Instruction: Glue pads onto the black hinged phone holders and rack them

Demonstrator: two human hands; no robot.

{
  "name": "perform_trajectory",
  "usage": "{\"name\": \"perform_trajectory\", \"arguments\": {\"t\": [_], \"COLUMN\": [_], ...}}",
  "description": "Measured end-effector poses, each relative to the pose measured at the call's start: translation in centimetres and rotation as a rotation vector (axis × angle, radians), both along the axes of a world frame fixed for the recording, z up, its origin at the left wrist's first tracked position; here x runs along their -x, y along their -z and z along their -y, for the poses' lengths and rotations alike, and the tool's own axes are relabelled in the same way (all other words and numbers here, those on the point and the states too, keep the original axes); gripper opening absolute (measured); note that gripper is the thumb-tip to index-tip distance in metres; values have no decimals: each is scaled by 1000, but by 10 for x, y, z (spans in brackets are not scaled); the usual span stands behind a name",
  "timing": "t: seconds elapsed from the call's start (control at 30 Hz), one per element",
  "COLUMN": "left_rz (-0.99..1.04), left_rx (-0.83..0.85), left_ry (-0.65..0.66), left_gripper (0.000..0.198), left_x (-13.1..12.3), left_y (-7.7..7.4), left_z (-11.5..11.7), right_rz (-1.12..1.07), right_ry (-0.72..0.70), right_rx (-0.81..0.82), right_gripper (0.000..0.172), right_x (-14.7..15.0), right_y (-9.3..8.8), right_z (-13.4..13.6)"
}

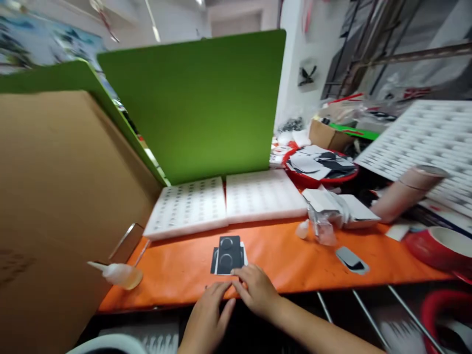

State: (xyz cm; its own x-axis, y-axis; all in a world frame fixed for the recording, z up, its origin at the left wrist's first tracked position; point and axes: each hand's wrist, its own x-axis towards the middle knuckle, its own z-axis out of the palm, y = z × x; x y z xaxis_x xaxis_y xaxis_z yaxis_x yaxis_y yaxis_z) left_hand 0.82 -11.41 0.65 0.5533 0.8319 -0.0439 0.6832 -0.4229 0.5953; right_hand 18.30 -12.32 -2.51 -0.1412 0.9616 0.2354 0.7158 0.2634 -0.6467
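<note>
A small stack of dark cards (226, 255) with round ring shapes lies on the orange table cover, a white edge showing beneath the top one. My right hand (260, 292) is at the lower right corner of the stack, its forefinger at the card's edge and the thumb spread below it. Just left of it, my left hand (210, 314) rests over the table's front edge with the thumb apart from the fingers. The fingertips of both hands nearly meet. I see nothing held in either hand.
Two white foam trays (188, 204) stand behind the cards, before a green board (195, 108). Left are a glue bottle (123, 275) and cardboard (62, 196). Right are a grey piece (352, 260), a pink flask (409, 191), red tape (438, 250) and a red basket (320, 179).
</note>
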Motion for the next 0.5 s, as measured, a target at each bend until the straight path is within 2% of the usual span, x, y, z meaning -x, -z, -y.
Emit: {"name": "perform_trajectory", "arguments": {"t": [0.07, 0.13, 0.33, 0.5], "left_rz": [-115, -185, -148, -142], "left_rx": [66, 137, 219, 231], "left_ry": [98, 164, 141, 112], "left_gripper": [38, 42, 39, 38], "left_x": [-16, -24, -23, -29], "left_y": [7, 9, 8, 9], "left_z": [-6, -13, -26, -25], "right_rz": [-60, -72, 125, 114], "right_ry": [116, 140, 75, 75], "right_rx": [48, 80, 140, 192], "right_gripper": [24, 24, 20, 22], "right_x": [-16, -24, -15, -16], "right_y": [22, 31, 22, 20], "right_z": [2, 3, 0, 3]}}
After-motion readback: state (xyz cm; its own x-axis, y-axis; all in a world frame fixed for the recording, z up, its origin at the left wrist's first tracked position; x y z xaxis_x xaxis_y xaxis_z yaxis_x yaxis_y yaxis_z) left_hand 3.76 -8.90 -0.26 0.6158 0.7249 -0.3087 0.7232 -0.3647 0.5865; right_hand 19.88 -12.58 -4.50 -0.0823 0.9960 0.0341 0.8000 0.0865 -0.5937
